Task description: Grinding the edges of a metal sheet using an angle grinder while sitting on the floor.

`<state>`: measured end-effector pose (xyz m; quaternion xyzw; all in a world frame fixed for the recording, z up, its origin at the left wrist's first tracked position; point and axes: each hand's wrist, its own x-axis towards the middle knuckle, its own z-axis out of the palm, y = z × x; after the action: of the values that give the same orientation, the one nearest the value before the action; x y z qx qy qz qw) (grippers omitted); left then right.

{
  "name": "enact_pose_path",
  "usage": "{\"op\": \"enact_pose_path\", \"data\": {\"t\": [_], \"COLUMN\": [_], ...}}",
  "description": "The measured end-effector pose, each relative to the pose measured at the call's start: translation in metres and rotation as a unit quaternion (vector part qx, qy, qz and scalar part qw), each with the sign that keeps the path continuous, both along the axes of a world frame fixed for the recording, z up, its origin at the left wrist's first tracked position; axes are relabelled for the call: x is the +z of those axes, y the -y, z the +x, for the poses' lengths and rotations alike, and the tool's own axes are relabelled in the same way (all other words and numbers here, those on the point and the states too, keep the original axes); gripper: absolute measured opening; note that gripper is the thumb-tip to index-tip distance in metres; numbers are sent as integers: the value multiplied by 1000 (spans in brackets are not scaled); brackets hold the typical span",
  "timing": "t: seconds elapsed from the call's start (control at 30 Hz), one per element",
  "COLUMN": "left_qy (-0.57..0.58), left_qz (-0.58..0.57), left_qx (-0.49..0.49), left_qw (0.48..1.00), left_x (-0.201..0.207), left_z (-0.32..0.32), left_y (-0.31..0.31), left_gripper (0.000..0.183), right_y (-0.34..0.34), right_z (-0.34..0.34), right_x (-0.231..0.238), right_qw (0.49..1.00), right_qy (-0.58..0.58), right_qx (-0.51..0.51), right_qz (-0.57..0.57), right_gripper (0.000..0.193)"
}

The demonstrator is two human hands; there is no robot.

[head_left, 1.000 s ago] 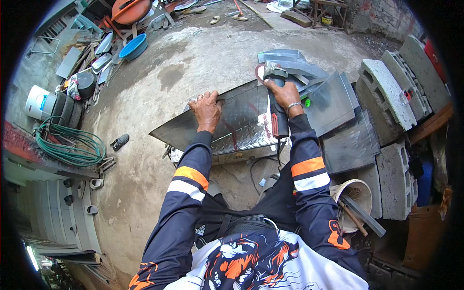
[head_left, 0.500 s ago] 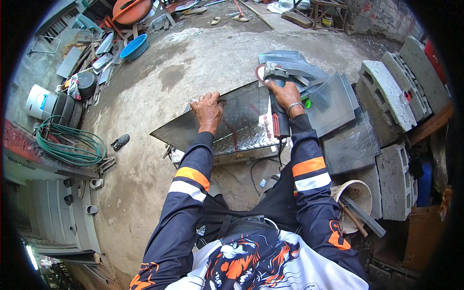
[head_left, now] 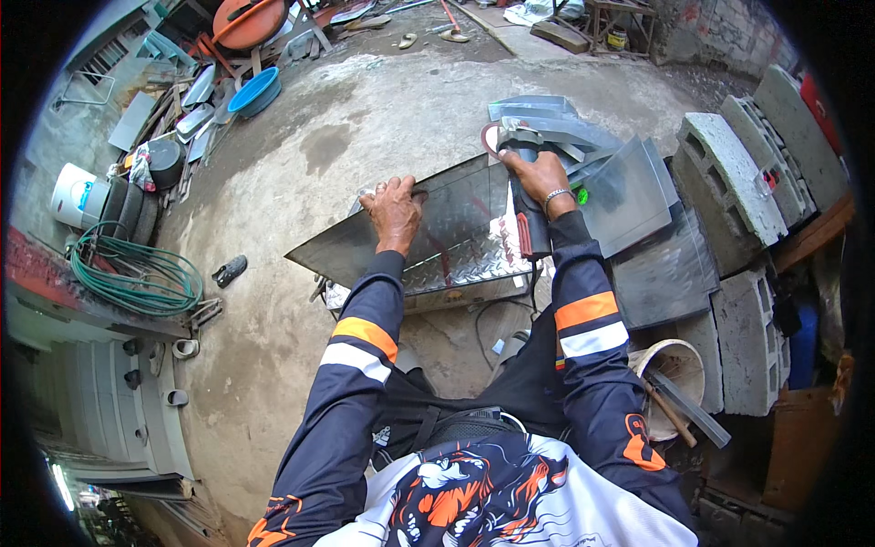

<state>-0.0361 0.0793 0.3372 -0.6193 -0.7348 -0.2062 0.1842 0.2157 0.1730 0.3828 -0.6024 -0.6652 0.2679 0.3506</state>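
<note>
A flat grey metal sheet [head_left: 339, 244] lies tilted over a low stand topped with shiny tread plate [head_left: 474, 263]. My left hand [head_left: 396, 215] is closed over the sheet's far edge, its fingertips bent around that edge. In my right hand [head_left: 541, 179] is an angle grinder [head_left: 538, 235], its dark body pointing away from me and its cable trailing down from the near end. The grinder's round disc [head_left: 491, 140] sits at the far right corner of the sheet; whether it touches the metal I cannot tell.
Cut metal sheets [head_left: 629, 205] are stacked to the right, beside grey concrete blocks [head_left: 729, 173]. A white bucket [head_left: 670, 351] with a hammer and a metal bar is at the near right. Leftward are a coiled green hose [head_left: 137, 278], a blue basin [head_left: 254, 91] and a dark shoe [head_left: 230, 271].
The whole view has shifted very slightly. Both hands, the grinder and the metal sheet keep practically the same places relative to each other.
</note>
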Motion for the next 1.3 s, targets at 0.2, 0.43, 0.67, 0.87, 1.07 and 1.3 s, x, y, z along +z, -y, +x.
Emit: {"op": "enact_pose_path", "data": {"t": [0.2, 0.43, 0.67, 0.87, 1.07, 1.3], "left_qy": [-12, -14, 1, 63, 50, 44], "left_qz": [14, -15, -56, -175, -150, -130], "left_qx": [-2, 3, 11, 22, 20, 18], "left_qw": [1000, 1000, 998, 982, 987, 990], "left_x": [0, 1, 5, 25, 34, 16], "left_z": [-3, -6, -21, -22, -22, -39], "left_y": [0, -6, -26, -36, -40, -55], "left_gripper": [24, 26, 26, 21, 32, 46], "right_y": [-2, -1, 8, 10, 22, 17], "right_z": [-4, 23, 73, 110, 124, 135], "right_x": [3, -26, -85, -124, -116, -136], "right_qw": [999, 994, 930, 859, 784, 784], "right_qy": [8, -74, -337, -445, -548, -550], "right_qx": [16, -70, -147, -197, -208, -230], "right_qz": [-50, -33, -23, -160, -203, -171], "right_gripper": [82, 73, 66, 64, 60, 60]}}
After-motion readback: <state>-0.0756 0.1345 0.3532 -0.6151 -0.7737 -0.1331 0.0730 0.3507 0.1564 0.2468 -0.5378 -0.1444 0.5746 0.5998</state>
